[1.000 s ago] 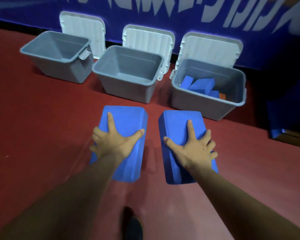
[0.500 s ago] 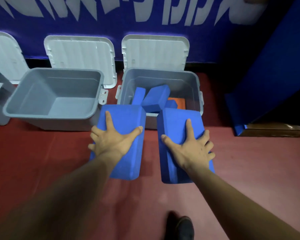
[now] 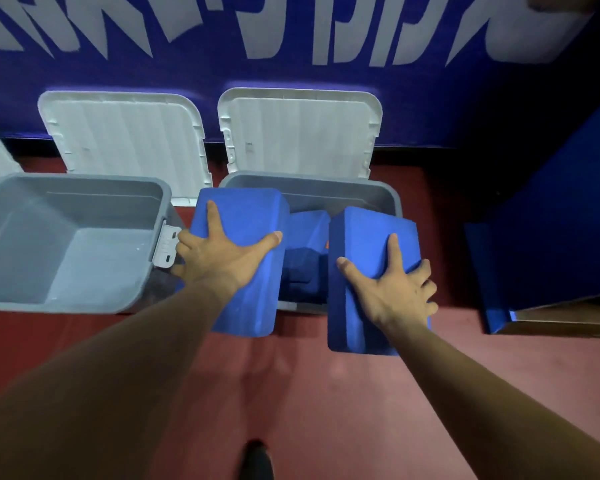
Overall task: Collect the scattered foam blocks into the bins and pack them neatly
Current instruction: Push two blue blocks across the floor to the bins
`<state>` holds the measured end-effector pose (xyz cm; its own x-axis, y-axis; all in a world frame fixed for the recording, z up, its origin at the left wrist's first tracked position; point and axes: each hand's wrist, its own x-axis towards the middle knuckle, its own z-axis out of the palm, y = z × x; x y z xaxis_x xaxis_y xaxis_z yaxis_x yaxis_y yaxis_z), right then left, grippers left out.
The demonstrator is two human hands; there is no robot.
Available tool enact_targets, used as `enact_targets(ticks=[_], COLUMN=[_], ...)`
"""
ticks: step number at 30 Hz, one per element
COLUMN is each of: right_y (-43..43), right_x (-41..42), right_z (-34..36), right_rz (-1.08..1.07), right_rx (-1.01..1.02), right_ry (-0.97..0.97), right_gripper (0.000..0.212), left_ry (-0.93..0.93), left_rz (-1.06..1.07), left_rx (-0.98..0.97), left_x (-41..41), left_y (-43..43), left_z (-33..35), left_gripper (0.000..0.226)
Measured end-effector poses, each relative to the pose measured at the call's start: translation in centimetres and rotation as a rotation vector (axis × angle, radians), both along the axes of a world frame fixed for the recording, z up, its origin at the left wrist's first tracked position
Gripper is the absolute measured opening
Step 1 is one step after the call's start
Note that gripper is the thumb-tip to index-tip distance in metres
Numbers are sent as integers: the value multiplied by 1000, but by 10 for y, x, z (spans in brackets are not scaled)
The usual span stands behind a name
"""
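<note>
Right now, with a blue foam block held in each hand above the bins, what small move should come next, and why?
Probably ease the right block down into the part-filled bin, laid flat: the right hand grips it and the left hand the left block over that bin, whose blocks inside lie jumbled.

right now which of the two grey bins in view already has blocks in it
The bin on the right: blue foam blocks lie piled inside it. The bin on the left shows only its bare grey floor.
</note>
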<state>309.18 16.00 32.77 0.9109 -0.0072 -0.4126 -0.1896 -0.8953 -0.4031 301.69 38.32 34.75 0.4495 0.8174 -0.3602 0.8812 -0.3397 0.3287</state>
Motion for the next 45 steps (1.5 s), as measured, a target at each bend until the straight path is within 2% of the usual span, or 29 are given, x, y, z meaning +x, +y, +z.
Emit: enact_targets(ticks=[11,17,21,28,36,45], right_y=[70,100,106,115,105,48], right_x=[103,131,138,126,93,34], right_z=[-56,-72,-84,-94,-88,-31], right_rz=[-109,-124,-98,0,52,168], right_rx=[13,6,12,-31,-41,-63], right_ry=[74,91,97,117,82,8], right_gripper=[109,113,107,78,71,71], left_ry=[61,138,137,87,72,-73], left_rz=[-129,-159,-210,-242,-229,-168], left_rx=[-37,-73,-102,-48,60,123], left_x=[114,146,151,135,82,14], left_y=[70,93,92,100,104,44], left_z=[-64,-90,-106,-125,-110,-49], left_gripper=[126,127,126,113,102,100])
